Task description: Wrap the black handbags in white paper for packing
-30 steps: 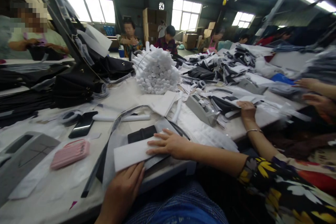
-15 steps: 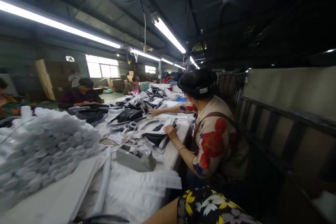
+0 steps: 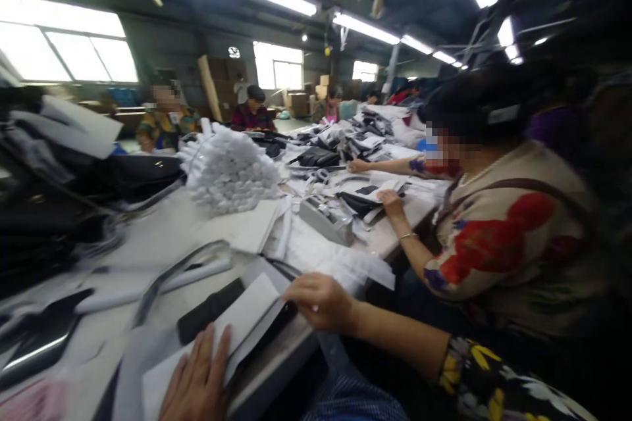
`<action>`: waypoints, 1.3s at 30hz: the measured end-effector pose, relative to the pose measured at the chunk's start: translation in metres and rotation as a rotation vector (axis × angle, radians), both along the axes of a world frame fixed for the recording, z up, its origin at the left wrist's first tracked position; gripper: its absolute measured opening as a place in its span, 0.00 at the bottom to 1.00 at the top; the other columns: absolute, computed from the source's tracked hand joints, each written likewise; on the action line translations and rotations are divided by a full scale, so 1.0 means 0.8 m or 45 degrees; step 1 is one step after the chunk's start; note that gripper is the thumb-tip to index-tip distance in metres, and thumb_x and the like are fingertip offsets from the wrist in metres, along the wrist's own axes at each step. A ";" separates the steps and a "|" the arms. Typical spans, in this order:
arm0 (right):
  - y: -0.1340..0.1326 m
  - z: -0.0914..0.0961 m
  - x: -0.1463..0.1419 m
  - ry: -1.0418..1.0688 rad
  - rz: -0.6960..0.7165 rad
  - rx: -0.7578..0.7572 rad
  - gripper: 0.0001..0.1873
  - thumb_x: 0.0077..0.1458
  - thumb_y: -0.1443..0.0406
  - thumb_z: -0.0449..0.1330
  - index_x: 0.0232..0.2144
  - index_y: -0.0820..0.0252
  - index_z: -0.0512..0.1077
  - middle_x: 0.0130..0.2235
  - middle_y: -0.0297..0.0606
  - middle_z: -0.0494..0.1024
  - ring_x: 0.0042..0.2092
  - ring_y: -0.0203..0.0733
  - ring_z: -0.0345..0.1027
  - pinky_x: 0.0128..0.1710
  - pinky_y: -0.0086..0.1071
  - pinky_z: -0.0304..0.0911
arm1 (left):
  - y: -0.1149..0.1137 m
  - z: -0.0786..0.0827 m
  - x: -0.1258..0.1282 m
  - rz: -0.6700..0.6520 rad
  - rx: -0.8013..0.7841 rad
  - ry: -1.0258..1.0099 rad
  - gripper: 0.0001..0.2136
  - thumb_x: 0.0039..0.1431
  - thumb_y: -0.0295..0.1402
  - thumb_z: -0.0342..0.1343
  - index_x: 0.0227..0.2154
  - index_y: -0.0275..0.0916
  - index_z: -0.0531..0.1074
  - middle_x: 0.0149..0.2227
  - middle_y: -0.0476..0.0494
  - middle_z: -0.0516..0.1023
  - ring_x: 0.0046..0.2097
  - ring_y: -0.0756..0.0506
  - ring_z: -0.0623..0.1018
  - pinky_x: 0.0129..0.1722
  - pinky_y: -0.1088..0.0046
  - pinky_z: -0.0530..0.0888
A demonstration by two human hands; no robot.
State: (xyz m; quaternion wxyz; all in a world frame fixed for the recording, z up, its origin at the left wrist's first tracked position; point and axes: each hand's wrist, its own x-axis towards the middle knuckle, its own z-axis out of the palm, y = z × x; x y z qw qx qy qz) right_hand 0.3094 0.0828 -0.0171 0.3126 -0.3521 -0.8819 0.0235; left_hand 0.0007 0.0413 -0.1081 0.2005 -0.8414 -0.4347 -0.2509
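Note:
In front of me, on the table edge, lies a black handbag (image 3: 210, 311), partly covered by a folded white sheet (image 3: 257, 309). Its grey-wrapped handle (image 3: 153, 289) arches up on the far side. My left hand (image 3: 200, 375) rests flat on the near end of the white sheet, fingers stretched out. My right hand (image 3: 323, 302) is closed in a pinch at the far end of the handbag, where sheet and dark edge meet. Exactly what lies between those fingertips is partly hidden.
A pile of white rolls (image 3: 232, 171) and a grey tape dispenser (image 3: 323, 220) stand beyond. Black bags (image 3: 143, 174) are stacked on the left. A co-worker (image 3: 513, 230) sits close on the right, hands on another bag (image 3: 363, 202). White sheeting (image 3: 336, 260) hangs over the table edge.
My view has swung left and down. Both my hands and the handbag are now visible; before, only part of my right arm and sleeve showed at the bottom.

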 end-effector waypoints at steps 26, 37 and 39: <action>0.059 0.165 0.040 0.708 0.236 -0.491 0.22 0.67 0.53 0.52 0.60 0.49 0.62 0.42 0.38 0.77 0.46 0.44 0.73 0.47 0.40 0.71 | -0.016 0.042 0.022 0.214 -0.198 0.079 0.31 0.60 0.25 0.48 0.67 0.35 0.54 0.67 0.29 0.61 0.65 0.34 0.67 0.60 0.53 0.70; -0.128 0.015 -0.042 0.531 0.353 -1.631 0.17 0.58 0.62 0.64 0.49 0.57 0.74 0.44 0.40 0.77 0.48 0.44 0.72 0.51 0.38 0.67 | -0.015 0.055 0.023 0.212 -0.280 0.121 0.27 0.60 0.24 0.50 0.64 0.32 0.60 0.63 0.26 0.66 0.62 0.33 0.71 0.58 0.54 0.72; -0.137 0.006 -0.038 0.293 0.398 -1.397 0.18 0.60 0.66 0.61 0.52 0.56 0.74 0.47 0.41 0.76 0.49 0.43 0.71 0.51 0.35 0.67 | -0.013 0.061 0.022 0.216 -0.340 0.101 0.27 0.61 0.25 0.51 0.64 0.33 0.60 0.63 0.27 0.67 0.61 0.35 0.71 0.58 0.55 0.72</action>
